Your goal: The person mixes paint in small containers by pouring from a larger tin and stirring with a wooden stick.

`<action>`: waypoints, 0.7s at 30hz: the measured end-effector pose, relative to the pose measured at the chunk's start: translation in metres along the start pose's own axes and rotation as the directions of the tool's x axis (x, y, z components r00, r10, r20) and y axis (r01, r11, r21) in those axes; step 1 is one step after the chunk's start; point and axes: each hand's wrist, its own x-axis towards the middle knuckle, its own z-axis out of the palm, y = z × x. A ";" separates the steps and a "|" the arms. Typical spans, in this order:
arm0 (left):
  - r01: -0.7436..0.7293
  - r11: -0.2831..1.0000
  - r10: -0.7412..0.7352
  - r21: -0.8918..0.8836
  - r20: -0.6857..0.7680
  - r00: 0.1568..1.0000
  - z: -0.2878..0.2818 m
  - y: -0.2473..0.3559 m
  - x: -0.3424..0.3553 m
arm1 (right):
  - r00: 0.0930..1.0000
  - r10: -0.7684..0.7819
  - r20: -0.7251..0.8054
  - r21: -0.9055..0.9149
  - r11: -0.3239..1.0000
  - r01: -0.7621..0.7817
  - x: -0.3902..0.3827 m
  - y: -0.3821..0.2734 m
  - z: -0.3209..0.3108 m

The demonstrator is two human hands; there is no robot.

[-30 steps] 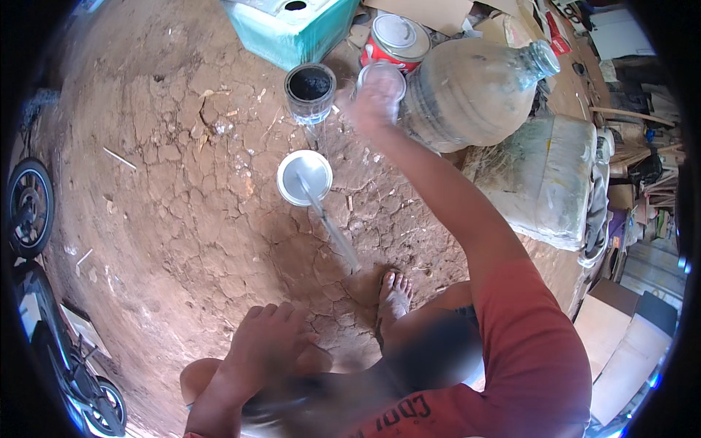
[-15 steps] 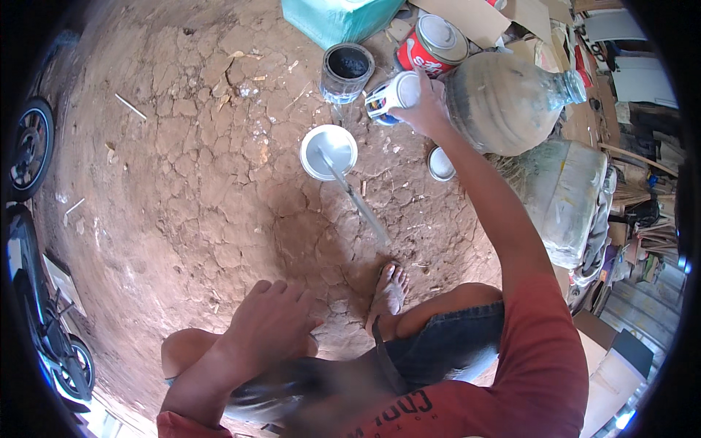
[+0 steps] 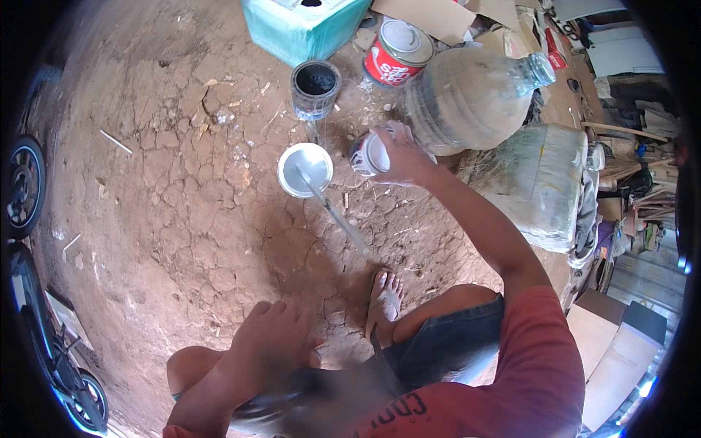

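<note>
My right hand [image 3: 401, 155] grips a small can [image 3: 369, 155] with a white top and a printed label, low over the dirt floor. Just left of it, a white-rimmed container [image 3: 286, 171] has a pale stick [image 3: 342, 225] in it, leaning out toward me. Behind them stands a darkened tin [image 3: 307, 106] with black inside. My left hand [image 3: 274, 332] hangs over my lap, fingers apart and loosely bent, holding nothing visible; part of it is blurred.
A teal box [image 3: 296, 33], red can [image 3: 387, 66], cardboard [image 3: 431, 18] and large dusty bottle [image 3: 467, 98] lie at the back. A plastic-wrapped bundle [image 3: 526, 190] and clutter are at right. A motorbike [image 3: 36, 306] stands along the left edge.
My right hand took hold of the small can beside the dark tin and has brought it toward me, beside the white-rimmed container. My left hand stays over my lap.
</note>
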 end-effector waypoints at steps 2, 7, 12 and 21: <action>-0.023 1.000 0.022 -0.018 -0.043 0.999 0.005 -0.002 -0.001 | 1.000 0.011 0.007 -0.026 1.000 -0.011 0.004 -0.005 -0.004; -0.102 0.995 0.103 0.016 -0.125 0.987 0.008 -0.004 0.002 | 0.999 -0.032 0.043 -0.026 0.999 0.033 0.005 0.003 -0.003; -0.102 0.995 0.100 -0.004 -0.134 0.986 0.009 -0.004 0.002 | 0.997 -0.066 -0.030 0.017 0.998 0.067 -0.002 0.004 0.001; -0.107 0.994 0.103 -0.037 -0.109 0.989 0.008 0.002 0.003 | 0.983 -0.061 -0.172 0.056 0.996 0.072 -0.003 0.010 0.001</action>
